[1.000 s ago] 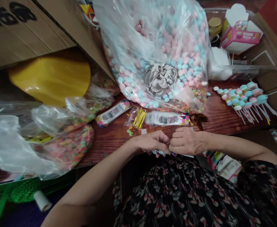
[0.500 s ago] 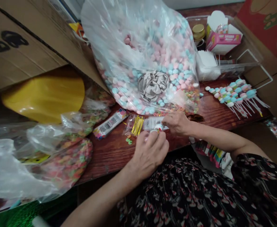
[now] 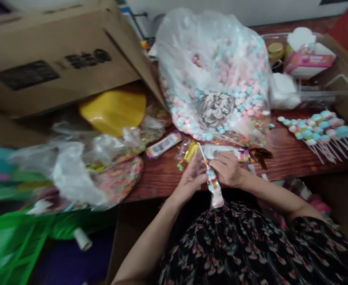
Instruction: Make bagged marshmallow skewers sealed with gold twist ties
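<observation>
At the front edge of the reddish wooden bench [image 3: 283, 158], the left hand [image 3: 191, 179] and right hand [image 3: 226, 170] now both grip a tilted white stick [image 3: 203, 155] with pale blue and pink candies in a clear plastic sleeve [image 3: 215, 189], no longer working over the flat printed packet [image 3: 221, 152].

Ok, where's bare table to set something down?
Bare reddish wood shows right of the right hand, below the clear bag of pastel candies and the pastel candy skewers; a narrow strip fronts the printed label card. Further left, bagged candy crowds.
</observation>
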`<act>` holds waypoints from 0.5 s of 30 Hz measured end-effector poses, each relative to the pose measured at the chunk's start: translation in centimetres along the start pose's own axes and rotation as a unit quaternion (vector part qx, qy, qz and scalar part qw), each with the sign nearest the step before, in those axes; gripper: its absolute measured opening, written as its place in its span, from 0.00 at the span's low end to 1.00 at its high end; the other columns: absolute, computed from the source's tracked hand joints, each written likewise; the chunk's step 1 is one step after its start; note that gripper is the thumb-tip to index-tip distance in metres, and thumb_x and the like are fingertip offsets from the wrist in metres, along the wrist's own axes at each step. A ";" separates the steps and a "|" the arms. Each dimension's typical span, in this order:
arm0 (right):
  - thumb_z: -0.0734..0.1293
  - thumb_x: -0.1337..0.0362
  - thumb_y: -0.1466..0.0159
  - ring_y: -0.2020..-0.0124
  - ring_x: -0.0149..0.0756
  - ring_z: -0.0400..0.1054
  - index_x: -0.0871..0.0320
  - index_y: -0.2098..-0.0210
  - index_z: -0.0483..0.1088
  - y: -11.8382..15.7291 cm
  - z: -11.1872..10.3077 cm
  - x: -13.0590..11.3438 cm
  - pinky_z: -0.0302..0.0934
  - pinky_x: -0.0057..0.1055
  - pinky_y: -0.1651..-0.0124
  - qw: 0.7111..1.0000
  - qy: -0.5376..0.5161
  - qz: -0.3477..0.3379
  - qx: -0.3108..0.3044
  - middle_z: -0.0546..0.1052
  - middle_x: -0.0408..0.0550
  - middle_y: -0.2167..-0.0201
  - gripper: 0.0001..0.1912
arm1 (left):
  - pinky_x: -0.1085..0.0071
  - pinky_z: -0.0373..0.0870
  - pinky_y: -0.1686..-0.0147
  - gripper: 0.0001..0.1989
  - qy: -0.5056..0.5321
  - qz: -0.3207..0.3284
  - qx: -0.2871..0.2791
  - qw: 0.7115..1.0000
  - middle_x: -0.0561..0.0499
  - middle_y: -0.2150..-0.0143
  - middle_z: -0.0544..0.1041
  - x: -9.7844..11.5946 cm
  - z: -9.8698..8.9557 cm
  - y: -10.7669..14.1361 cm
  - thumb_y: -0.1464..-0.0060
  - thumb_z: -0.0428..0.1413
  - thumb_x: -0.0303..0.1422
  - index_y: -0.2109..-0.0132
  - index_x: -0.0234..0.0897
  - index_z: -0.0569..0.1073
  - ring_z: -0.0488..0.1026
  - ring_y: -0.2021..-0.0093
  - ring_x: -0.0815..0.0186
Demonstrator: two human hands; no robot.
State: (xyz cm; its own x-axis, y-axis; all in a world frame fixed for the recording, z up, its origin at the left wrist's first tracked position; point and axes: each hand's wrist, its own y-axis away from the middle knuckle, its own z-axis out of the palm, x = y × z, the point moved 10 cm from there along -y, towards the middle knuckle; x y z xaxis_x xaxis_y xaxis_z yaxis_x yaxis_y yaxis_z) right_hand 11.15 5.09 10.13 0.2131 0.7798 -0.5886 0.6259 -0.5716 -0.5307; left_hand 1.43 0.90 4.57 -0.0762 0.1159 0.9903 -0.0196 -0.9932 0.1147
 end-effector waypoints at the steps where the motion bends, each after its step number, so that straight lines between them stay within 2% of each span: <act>1: 0.59 0.65 0.34 0.72 0.33 0.59 0.60 0.72 0.70 0.1 -0.5 -1.8 0.49 0.32 0.67 0.995 0.065 -0.070 0.014 0.70 0.47 0.77 0.13 | 0.61 0.69 0.49 0.28 0.031 -0.033 -0.024 0.999 0.43 0.50 0.75 -0.8 0.9 1.0 0.47 0.58 0.50 0.45 0.38 0.71 0.72 0.50 0.59; 3: 0.60 0.68 0.34 0.72 0.33 0.59 0.60 0.69 0.72 0.9 -0.5 -3.9 0.48 0.33 0.67 0.980 0.126 -0.154 0.011 0.71 0.47 0.76 0.10 | 0.64 0.70 0.54 0.23 0.046 -0.067 -0.037 0.996 0.45 0.58 0.76 -1.7 2.1 2.4 0.45 0.56 0.47 0.50 0.34 0.72 0.74 0.58 0.62; 4: 0.60 0.69 0.35 0.72 0.34 0.59 0.60 0.71 0.71 1.3 -0.5 -4.0 0.48 0.33 0.67 0.977 0.139 -0.162 0.012 0.70 0.47 0.78 0.10 | 0.66 0.71 0.56 0.20 0.018 -0.064 -0.034 0.997 0.46 0.61 0.76 -1.8 2.2 2.7 0.44 0.56 0.46 0.53 0.33 0.73 0.74 0.60 0.63; 6: 0.60 0.69 0.35 0.72 0.34 0.59 0.60 0.72 0.71 1.9 1.0 -3.1 0.49 0.33 0.67 0.982 0.124 -0.143 -0.025 0.70 0.47 0.78 0.12 | 0.67 0.71 0.59 0.14 -0.114 -0.022 -0.011 0.993 0.46 0.65 0.75 -1.2 1.5 2.8 0.42 0.53 0.41 0.60 0.32 0.74 0.72 0.64 0.64; 7: 0.59 0.69 0.35 0.72 0.33 0.60 0.60 0.74 0.70 2.0 2.2 -2.4 0.50 0.32 0.66 0.988 0.094 -0.111 -0.051 0.71 0.47 0.78 0.13 | 0.67 0.71 0.60 0.12 -0.207 0.007 0.004 0.978 0.45 0.67 0.75 -0.6 0.9 3.1 0.42 0.52 0.38 0.63 0.33 0.74 0.72 0.65 0.64; 9: 0.59 0.68 0.34 0.72 0.32 0.63 0.60 0.73 0.70 2.4 5.9 -1.7 0.54 0.29 0.66 0.991 -0.012 -0.022 -0.128 0.73 0.46 0.75 0.12 | 0.64 0.71 0.58 0.10 -0.403 0.060 0.036 0.913 0.43 0.66 0.75 0.8 -0.3 5.0 0.42 0.49 0.32 0.64 0.33 0.74 0.72 0.64 0.61; 10: 0.60 0.68 0.34 0.72 0.31 0.65 0.61 0.71 0.71 2.8 8.4 -1.7 0.55 0.27 0.66 0.979 -0.083 0.032 -0.183 0.74 0.45 0.74 0.11 | 0.63 0.70 0.56 0.11 -0.489 0.074 0.050 0.868 0.41 0.64 0.76 1.2 -0.9 6.7 0.43 0.48 0.30 0.62 0.34 0.75 0.72 0.61 0.60; 11: 0.60 0.67 0.33 0.72 0.29 0.66 0.61 0.69 0.71 3.4 11.0 -2.5 0.57 0.25 0.67 0.955 -0.154 0.068 -0.245 0.74 0.44 0.74 0.10 | 0.62 0.71 0.56 0.13 -0.558 0.065 0.059 0.825 0.40 0.62 0.76 1.3 -1.8 8.6 0.42 0.47 0.29 0.59 0.35 0.76 0.73 0.60 0.59; 12: 0.60 0.67 0.33 0.71 0.28 0.67 0.61 0.66 0.72 3.8 13.2 -3.5 0.58 0.24 0.67 0.929 -0.209 0.091 -0.290 0.75 0.43 0.73 0.09 | 0.64 0.71 0.57 0.14 -0.611 0.041 0.077 0.787 0.41 0.62 0.77 1.2 -3.2 10.6 0.42 0.46 0.28 0.56 0.36 0.76 0.74 0.60 0.59; 13: 0.62 0.67 0.33 0.69 0.28 0.69 0.60 0.60 0.72 3.8 14.5 -4.3 0.60 0.23 0.65 0.914 -0.247 0.100 -0.306 0.76 0.43 0.68 0.08 | 0.65 0.72 0.60 0.15 -0.654 -0.001 0.105 0.749 0.41 0.63 0.77 1.0 -5.3 12.7 0.43 0.46 0.28 0.56 0.37 0.76 0.74 0.61 0.59; 14: 0.65 0.64 0.35 0.66 0.29 0.69 0.58 0.53 0.70 3.6 15.1 -4.9 0.61 0.23 0.63 0.908 -0.266 0.091 -0.311 0.77 0.43 0.64 0.11 | 0.66 0.72 0.63 0.16 -0.685 -0.057 0.128 0.715 0.42 0.64 0.77 0.5 -7.8 14.7 0.43 0.46 0.29 0.55 0.37 0.76 0.75 0.62 0.59; 15: 0.69 0.61 0.38 0.63 0.30 0.70 0.57 0.47 0.68 3.4 15.2 -5.1 0.62 0.24 0.61 0.910 -0.265 0.072 -0.310 0.77 0.44 0.61 0.20 | 0.66 0.72 0.67 0.16 -0.705 -0.126 0.139 0.684 0.43 0.66 0.77 -0.3 -10.4 16.4 0.45 0.46 0.30 0.55 0.38 0.77 0.76 0.65 0.58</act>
State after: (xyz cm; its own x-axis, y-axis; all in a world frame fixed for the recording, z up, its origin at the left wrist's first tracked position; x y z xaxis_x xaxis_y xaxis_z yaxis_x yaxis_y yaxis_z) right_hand 0.82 -4.72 2.09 0.0384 0.3817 -0.9235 0.9583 -0.2758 -0.0742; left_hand -9.28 -15.32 5.35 0.9358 0.3526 0.0043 0.3499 -0.9301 0.1115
